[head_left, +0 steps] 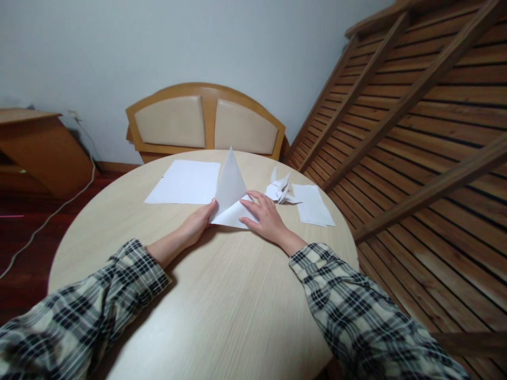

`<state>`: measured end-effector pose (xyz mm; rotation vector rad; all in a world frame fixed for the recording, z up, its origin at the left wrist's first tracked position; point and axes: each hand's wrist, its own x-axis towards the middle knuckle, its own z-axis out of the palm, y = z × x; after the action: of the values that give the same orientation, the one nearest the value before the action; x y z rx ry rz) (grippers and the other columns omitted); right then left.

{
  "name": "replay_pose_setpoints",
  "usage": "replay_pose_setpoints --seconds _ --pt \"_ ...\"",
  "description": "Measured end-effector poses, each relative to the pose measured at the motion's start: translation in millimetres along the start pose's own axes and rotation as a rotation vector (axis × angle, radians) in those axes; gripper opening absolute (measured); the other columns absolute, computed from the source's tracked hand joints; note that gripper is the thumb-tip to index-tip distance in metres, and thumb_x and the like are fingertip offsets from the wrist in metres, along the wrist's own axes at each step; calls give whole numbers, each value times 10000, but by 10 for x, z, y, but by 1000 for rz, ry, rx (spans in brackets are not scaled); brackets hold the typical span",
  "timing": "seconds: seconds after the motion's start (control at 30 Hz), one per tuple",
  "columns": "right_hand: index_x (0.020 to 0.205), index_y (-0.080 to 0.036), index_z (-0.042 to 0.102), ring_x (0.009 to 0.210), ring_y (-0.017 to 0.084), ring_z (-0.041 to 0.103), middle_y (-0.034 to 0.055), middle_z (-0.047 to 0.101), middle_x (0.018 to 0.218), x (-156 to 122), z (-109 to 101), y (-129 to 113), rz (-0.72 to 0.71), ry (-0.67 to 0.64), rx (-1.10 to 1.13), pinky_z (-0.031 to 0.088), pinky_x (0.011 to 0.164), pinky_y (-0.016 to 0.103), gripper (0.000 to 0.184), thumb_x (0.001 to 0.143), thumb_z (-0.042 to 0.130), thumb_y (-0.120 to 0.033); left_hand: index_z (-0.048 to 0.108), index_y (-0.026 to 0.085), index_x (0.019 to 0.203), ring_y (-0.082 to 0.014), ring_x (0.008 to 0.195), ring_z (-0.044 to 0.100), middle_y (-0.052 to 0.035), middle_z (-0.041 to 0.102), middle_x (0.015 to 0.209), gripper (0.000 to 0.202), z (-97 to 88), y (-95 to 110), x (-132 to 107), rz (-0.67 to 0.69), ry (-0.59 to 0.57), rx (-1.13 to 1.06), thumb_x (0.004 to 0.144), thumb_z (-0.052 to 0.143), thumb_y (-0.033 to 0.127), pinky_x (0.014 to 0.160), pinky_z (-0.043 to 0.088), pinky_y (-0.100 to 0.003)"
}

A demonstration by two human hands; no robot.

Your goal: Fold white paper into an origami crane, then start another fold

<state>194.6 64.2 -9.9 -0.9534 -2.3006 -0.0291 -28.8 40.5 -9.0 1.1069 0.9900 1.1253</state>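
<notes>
A white sheet of paper (230,184), partly folded, is between my hands above the middle of the round table. One tall pointed part rises away from me, and a lower flap (234,215) is folded across the near side. My left hand (197,224) grips the lower left edge, with the thumb on top and the other fingers mostly hidden underneath. Over the flap's right side, my right hand (264,215) rests its fingertips on the paper, thumb and fingers spread apart. The paper's lower right corner is partly covered by that hand.
White paper (186,182) lies flat at the left of the round table (222,306). Folded paper figures (279,187) and more sheets (312,205) are at the right. A padded wooden headboard (209,121) stands behind; wooden slats (415,132) lean at the right.
</notes>
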Motion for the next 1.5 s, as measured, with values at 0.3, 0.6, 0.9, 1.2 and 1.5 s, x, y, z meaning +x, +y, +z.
replay_pose_setpoints --seconds 0.3,0.6,0.9,1.2,1.5 --pt "1279 -248 597 1230 248 499 82 572 1329 12 -22 -184 -120 -18 -38 381 1050 459 359 939 489 -285 704 171 1045 -278 908 681 -133 755 1004 515 -50 -101 39 47 10 79 877 468 597 779 531 -374" --pt "1346 -269 534 1349 242 431 82 535 1411 38 -75 -253 -121 -69 -15 296 1123 496 490 913 538 -496 711 174 823 -248 809 646 -111 754 882 387 -17 -4 -29 111 49 134 830 581 538 820 489 -379" --pt "1384 -295 475 1401 228 369 71 466 1477 17 -29 -181 -137 -80 -10 228 1162 534 500 921 540 -475 696 135 964 -175 759 616 -94 719 896 300 -5 98 -118 42 -244 42 743 707 337 714 471 -292" --pt "1378 -285 480 1398 232 367 82 457 1481 16 -40 -119 -181 -85 -18 218 1163 534 530 887 606 -440 686 142 930 -157 707 588 -65 699 836 255 -12 135 -134 19 -277 42 747 705 320 674 435 -276" --pt "1334 -312 522 1407 226 354 58 487 1459 13 -75 -130 -149 -77 -3 179 1171 541 479 898 571 -503 675 146 955 -151 726 565 -66 681 888 254 -15 106 -132 16 -235 51 773 694 321 675 433 -271"
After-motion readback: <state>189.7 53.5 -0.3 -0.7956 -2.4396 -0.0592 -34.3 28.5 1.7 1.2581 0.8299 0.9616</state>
